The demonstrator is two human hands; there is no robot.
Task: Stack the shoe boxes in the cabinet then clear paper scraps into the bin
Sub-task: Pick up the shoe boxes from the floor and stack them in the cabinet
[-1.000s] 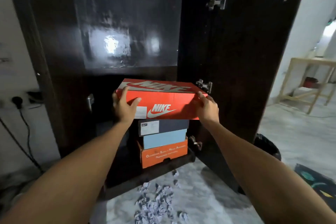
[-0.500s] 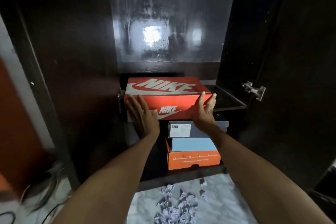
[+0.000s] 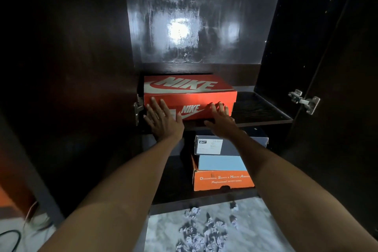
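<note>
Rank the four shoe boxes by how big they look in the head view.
1. Red Nike box, clearly largest.
2. Orange safety-shoe box.
3. Dark grey box and light blue box: only their ends show and an arm covers part, so unranked.

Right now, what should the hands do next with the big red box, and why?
Probably push the red Nike box a little further back. It already sits on the upper shelf, and the left hand and right hand lie flat against its front, which sits near the shelf's edge. Then let go; the paper scraps wait on the floor.

NIKE on red box point(image 3: 190, 90), "Occupational Safety & Health" on orange box point(image 3: 223, 180)
</note>
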